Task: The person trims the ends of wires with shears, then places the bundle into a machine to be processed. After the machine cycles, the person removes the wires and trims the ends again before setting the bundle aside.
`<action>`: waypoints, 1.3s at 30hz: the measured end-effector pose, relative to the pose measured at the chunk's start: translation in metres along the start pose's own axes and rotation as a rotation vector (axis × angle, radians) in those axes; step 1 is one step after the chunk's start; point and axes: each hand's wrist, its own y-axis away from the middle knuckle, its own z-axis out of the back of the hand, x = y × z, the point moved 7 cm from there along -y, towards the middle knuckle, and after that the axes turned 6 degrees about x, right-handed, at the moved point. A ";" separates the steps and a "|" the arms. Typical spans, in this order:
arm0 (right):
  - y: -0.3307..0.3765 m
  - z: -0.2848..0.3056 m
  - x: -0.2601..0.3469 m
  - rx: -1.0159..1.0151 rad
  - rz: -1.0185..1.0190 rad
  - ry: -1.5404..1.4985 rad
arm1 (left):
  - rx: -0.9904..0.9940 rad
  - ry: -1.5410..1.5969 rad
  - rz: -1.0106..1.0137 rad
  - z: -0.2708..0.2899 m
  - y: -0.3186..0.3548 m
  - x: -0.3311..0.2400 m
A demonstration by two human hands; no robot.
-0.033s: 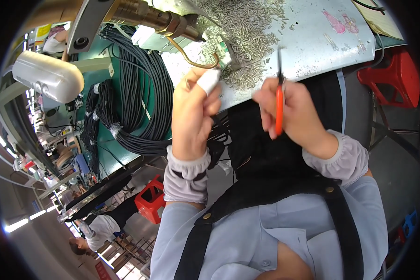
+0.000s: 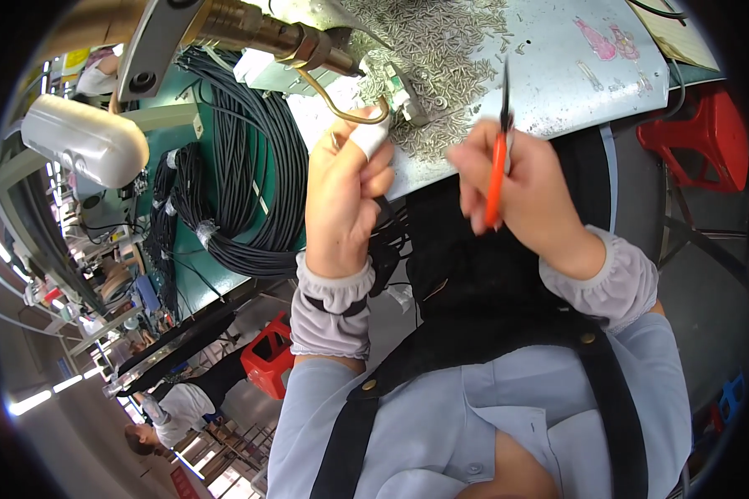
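My left hand is raised at the edge of the pale worktable, one fingertip wrapped in a white cot. Its fingers pinch a black cable whose small connector end pokes out above them, right under a bent brass tube. My right hand is closed on an orange-handled cutting tool, whose dark tip points up away from me. The two hands are a short gap apart. A heap of small metal pins lies on the table just beyond them.
A metal machine head with a brass fitting hangs over the table's left end. Coiled black cable bundles hang to the left. A white lamp head, red stools and another person below left.
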 end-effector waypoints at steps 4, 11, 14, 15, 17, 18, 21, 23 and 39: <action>-0.035 0.013 0.020 -0.134 0.094 0.208 | 0.026 0.009 0.000 -0.001 -0.017 -0.005; -0.063 0.007 0.027 -0.033 0.094 0.403 | 0.028 -0.078 0.101 0.000 -0.023 -0.010; -0.066 0.007 0.021 -0.030 0.176 0.473 | 0.009 -0.112 0.118 0.004 -0.024 -0.013; -0.067 0.007 0.022 -0.029 0.220 0.509 | 0.001 -0.130 0.126 0.005 -0.024 -0.013; -0.068 0.008 0.022 -0.022 0.201 0.503 | 0.018 -0.122 0.117 0.004 -0.024 -0.014; -0.067 0.008 0.021 -0.014 0.183 0.497 | 0.034 -0.114 0.106 0.004 -0.024 -0.014; -0.066 0.007 0.022 -0.005 0.173 0.495 | 0.040 -0.113 0.089 0.003 -0.023 -0.014; -0.065 0.006 0.024 -0.003 0.190 0.501 | 0.021 -0.128 0.078 0.004 -0.022 -0.014; -0.036 0.003 0.023 0.070 0.122 0.077 | -0.017 0.041 0.128 -0.011 0.012 -0.002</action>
